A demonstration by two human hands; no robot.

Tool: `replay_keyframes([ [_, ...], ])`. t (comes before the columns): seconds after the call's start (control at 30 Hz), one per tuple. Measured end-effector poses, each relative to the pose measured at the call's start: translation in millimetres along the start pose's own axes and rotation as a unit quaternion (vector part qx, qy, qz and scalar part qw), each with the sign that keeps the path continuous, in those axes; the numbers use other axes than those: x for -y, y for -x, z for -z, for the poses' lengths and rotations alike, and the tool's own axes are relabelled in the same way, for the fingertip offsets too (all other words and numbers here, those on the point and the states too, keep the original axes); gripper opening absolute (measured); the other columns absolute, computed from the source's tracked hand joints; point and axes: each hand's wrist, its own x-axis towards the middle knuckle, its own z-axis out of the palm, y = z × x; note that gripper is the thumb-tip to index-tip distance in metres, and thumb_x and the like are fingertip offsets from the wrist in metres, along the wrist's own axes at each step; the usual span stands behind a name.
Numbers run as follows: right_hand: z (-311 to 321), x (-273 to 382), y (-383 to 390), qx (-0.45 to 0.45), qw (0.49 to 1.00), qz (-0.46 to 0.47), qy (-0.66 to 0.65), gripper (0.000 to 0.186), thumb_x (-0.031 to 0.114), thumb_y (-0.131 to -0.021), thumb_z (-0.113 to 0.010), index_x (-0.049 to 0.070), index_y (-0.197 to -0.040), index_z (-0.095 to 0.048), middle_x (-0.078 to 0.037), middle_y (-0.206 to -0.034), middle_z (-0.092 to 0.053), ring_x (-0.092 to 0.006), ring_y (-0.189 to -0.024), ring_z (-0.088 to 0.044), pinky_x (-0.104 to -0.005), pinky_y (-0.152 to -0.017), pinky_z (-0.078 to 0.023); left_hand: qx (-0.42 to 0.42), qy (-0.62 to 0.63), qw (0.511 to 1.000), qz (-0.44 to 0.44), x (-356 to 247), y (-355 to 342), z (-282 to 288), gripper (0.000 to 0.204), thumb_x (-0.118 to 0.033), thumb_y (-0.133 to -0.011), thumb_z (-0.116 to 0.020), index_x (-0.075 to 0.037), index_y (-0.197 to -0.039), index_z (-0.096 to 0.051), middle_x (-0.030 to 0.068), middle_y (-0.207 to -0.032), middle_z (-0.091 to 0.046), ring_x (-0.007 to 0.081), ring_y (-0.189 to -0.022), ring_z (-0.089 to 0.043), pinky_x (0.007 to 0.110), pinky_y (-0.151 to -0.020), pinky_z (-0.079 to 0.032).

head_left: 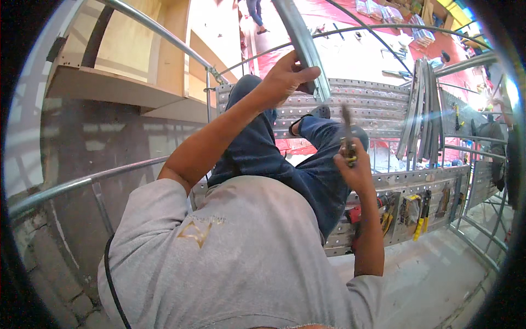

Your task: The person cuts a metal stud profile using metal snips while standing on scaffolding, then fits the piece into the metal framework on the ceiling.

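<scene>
My left hand [285,79] is closed around the lower end of a long galvanized metal channel [302,41], which slants up past the top of the view. My right hand [353,170] grips a dark hand tool [348,131] with some yellow on its handle. Its narrow end points upward and is smeared by motion, so I cannot tell its exact kind. A gap separates the tool from the end of the channel. Both hands are above my bent knees.
Perforated scaffold planks [361,98] lie beneath and beside me, with steel scaffold tubes [87,178] around. Grey metal strips [419,109] lean at the right. Yellow-handled cutters [421,219] and a red power tool [355,214] lie on the near plank. A wooden cabinet frame [126,82] stands left.
</scene>
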Motion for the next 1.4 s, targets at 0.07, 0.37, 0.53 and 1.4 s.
replay_keyframes([
  [0.07, -2.4, 10.2, 3.8, -0.075, 0.994, 0.009, -0.079, 0.031, 0.013, -0.086, -0.072, 0.006, -0.112, -0.057, -0.009, -0.086, -0.063, -0.0191, -0.077, -0.062, -0.0343, -0.073, -0.051, -0.018, 0.026, 0.999, -0.001, 2.9, 4.2, -8.9, 0.035, -0.012, -0.093, -0.072, -0.002, -0.124, -0.058, 0.0078, -0.103, -0.066, 0.0182, -0.091, -0.067, 0.033, -0.074, -0.059],
  [0.37, -41.3, 97.0, -40.2, -0.264, 0.960, 0.070, 0.060, 0.033, 0.014, -0.087, -0.072, 0.004, -0.112, -0.053, -0.017, -0.084, -0.064, -0.0299, -0.070, -0.064, -0.0408, -0.066, -0.051, -0.111, -0.128, 0.979, -0.116, 22.0, 36.9, -44.5, 0.032, -0.025, -0.088, -0.077, 0.000, -0.102, -0.063, 0.0066, -0.084, -0.068, 0.0130, -0.076, -0.063, 0.030, -0.068, -0.052],
  [0.53, -49.2, 97.5, -47.4, -0.272, 0.961, 0.002, -0.051, 0.030, 0.006, -0.087, -0.065, 0.000, -0.115, -0.055, -0.014, -0.091, -0.065, -0.0292, -0.075, -0.066, -0.0412, -0.068, -0.053, -0.078, -0.099, 0.986, -0.110, 7.8, 59.5, -40.2, 0.033, -0.017, -0.089, -0.075, 0.000, -0.115, -0.062, 0.0081, -0.095, -0.070, 0.0145, -0.085, -0.067, 0.031, -0.075, -0.055],
  [1.4, 14.1, 60.6, -11.2, -0.203, 0.800, -0.061, -0.561, 0.038, 0.010, -0.090, -0.067, 0.001, -0.126, -0.057, -0.008, -0.105, -0.066, -0.0210, -0.092, -0.067, -0.0351, -0.082, -0.055, 0.377, 0.050, 0.851, 0.363, -2.7, 59.8, 13.0, 0.074, -0.007, -0.074, -0.071, 0.007, -0.142, -0.045, 0.0146, -0.132, -0.060, 0.0193, -0.121, -0.057, 0.034, -0.107, -0.041],
])
